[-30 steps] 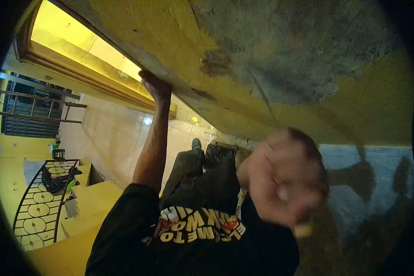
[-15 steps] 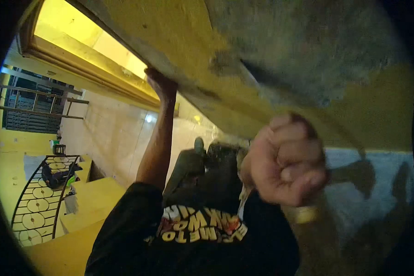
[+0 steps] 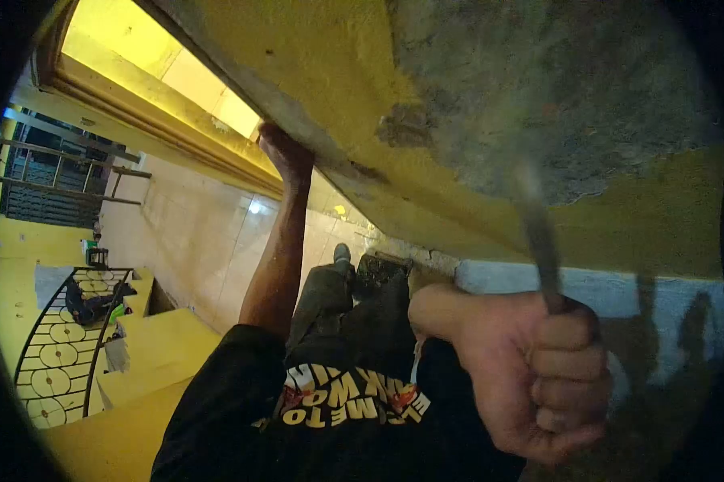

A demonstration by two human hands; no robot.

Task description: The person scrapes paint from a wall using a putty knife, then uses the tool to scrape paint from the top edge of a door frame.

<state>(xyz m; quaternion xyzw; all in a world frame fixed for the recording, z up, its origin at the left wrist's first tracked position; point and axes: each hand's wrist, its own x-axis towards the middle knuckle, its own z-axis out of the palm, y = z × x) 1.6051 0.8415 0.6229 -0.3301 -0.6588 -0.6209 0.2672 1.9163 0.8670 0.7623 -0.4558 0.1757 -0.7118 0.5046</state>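
My right hand (image 3: 547,369) is in a fist around a narrow blade-like tool (image 3: 543,241), which points up towards the wall. Motion smears the tool's far end, so its exact kind and whether it touches the wall cannot be made out. In front of it, the wall (image 3: 338,72) has yellow paint with a large bare grey patch (image 3: 490,96) where the coating is gone. My left hand (image 3: 288,153) rests at the wall's edge beside the bright doorway opening, arm stretched out. Its fingers are mostly hidden.
A wooden door frame (image 3: 161,120) runs along the left. Below lie a tiled floor (image 3: 193,217), a metal railing (image 3: 57,361) with dark cloth on it, and a yellow ledge (image 3: 161,345). A ladder-like wooden frame (image 3: 65,173) stands far left. A white band (image 3: 523,285) crosses the lower wall.
My right fist has moved down and back, away from the wall, and the tool has swung more upright in view. My left hand stays at the wall's edge.
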